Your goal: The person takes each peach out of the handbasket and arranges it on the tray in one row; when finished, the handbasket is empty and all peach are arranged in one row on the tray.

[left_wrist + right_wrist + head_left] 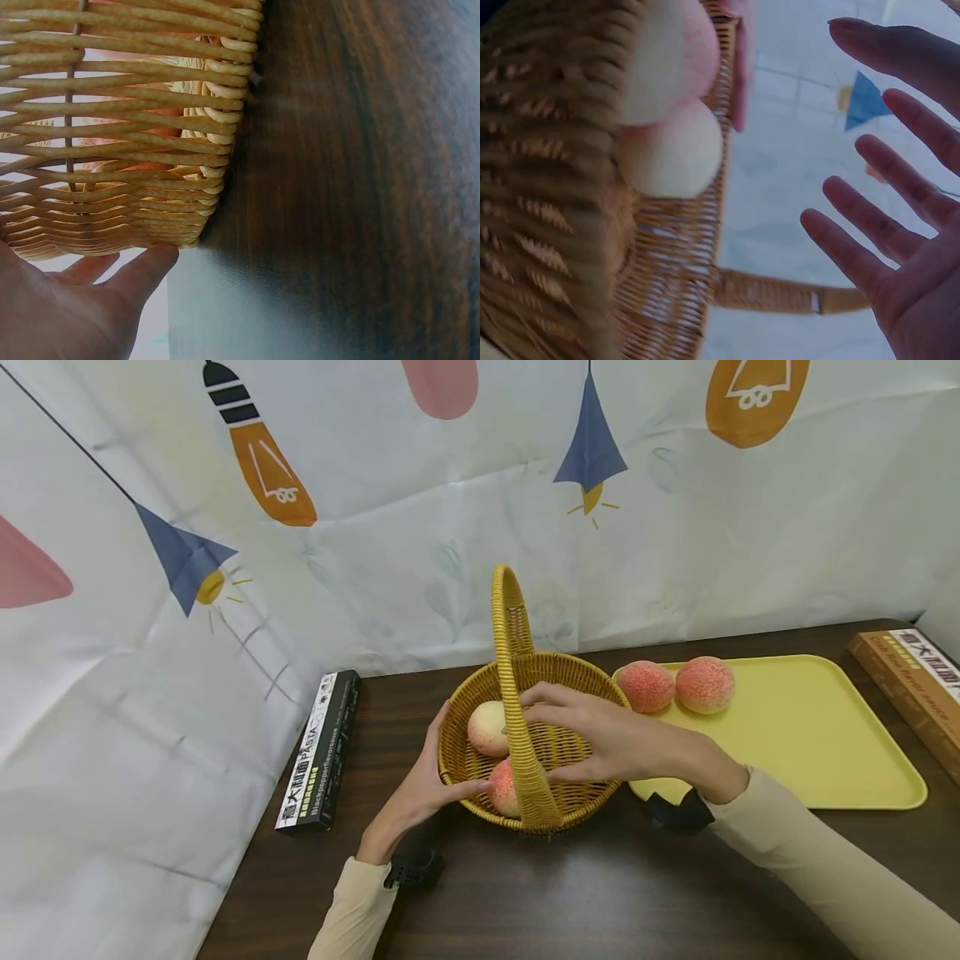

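A yellow wicker basket (573, 667) with a tall handle (510, 635) stands on the dark wooden table (525, 893). Inside it lie a pale peach (487, 727) and a pinker peach (502, 787). My left hand (422, 783) rests against the basket's left outer wall, fingers straight along the weave and the thumb over the rim. The left wrist view shows that hand (75, 300) flat against the basket wall (127, 127). My right hand (592, 737) hovers over the basket with fingers spread, holding nothing. In the right wrist view the right hand (900, 225) is open beside the basket's peaches (675, 157).
A yellow tray (810, 735) lies right of the basket, with two pink peaches (647, 685) (705, 683) at its far left corner. A black pasta box (321, 752) lies to the left, a brown box (911, 693) at the right edge. A printed cloth hangs behind.
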A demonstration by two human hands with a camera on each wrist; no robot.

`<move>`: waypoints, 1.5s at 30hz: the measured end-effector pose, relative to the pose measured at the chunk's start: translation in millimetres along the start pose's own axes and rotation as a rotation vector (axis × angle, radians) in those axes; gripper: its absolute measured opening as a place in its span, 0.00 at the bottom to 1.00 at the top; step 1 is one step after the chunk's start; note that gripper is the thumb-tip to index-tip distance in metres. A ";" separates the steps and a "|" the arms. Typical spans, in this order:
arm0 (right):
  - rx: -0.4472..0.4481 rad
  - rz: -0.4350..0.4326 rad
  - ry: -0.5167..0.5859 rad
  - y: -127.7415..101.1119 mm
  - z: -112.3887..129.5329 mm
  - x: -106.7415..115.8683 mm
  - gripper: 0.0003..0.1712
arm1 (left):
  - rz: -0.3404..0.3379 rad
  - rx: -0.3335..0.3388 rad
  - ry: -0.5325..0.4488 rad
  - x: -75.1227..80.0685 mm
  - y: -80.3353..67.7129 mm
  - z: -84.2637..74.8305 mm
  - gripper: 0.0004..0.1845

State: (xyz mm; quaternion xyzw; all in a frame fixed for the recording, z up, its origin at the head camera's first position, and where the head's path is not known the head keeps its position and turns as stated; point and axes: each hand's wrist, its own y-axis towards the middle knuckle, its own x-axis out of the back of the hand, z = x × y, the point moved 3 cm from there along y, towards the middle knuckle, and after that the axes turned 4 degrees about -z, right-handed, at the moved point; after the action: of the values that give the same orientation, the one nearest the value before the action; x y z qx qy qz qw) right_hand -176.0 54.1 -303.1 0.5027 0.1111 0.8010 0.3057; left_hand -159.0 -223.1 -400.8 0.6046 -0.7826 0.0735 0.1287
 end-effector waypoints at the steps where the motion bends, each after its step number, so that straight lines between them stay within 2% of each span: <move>1: -0.008 0.016 0.013 1.2 -1.8 -6.3 0.35 | 0.001 0.002 -0.001 -0.3 0.0 -0.3 0.66; 5: -0.041 0.096 0.085 5.9 -10.3 -30.9 0.32 | -0.008 0.009 0.011 -0.1 -2.0 -1.4 0.67; 10: -0.080 0.144 0.175 9.4 -18.8 -54.8 0.27 | -0.027 0.003 0.026 1.2 -4.8 -1.9 0.68; 17: -0.028 0.165 0.184 11.5 -22.3 -73.0 0.19 | -0.031 -0.020 0.049 1.7 -3.7 -2.9 0.68; 27: -0.011 0.149 0.166 9.6 -25.5 -72.1 0.16 | -0.019 -0.002 0.036 -0.6 -1.4 -3.8 0.69; 34: -0.107 0.159 0.103 1.5 -28.5 -63.1 0.21 | -0.013 -0.002 0.018 -1.6 -0.9 -4.0 0.69; 39: -0.113 0.161 0.092 -0.3 -29.8 -63.0 0.26 | -0.014 0.005 0.017 -1.9 -1.0 -2.5 0.69; 45: -0.180 0.106 0.047 -6.5 -28.8 -50.6 0.28 | 0.002 0.000 -0.002 -1.2 0.0 -2.0 0.68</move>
State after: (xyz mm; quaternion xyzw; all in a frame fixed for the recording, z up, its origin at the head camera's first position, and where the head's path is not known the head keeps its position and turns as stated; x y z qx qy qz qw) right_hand -183.2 32.5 -357.2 0.4596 0.0191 0.8343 0.3039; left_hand -158.5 -221.4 -399.3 0.6039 -0.7833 0.0733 0.1278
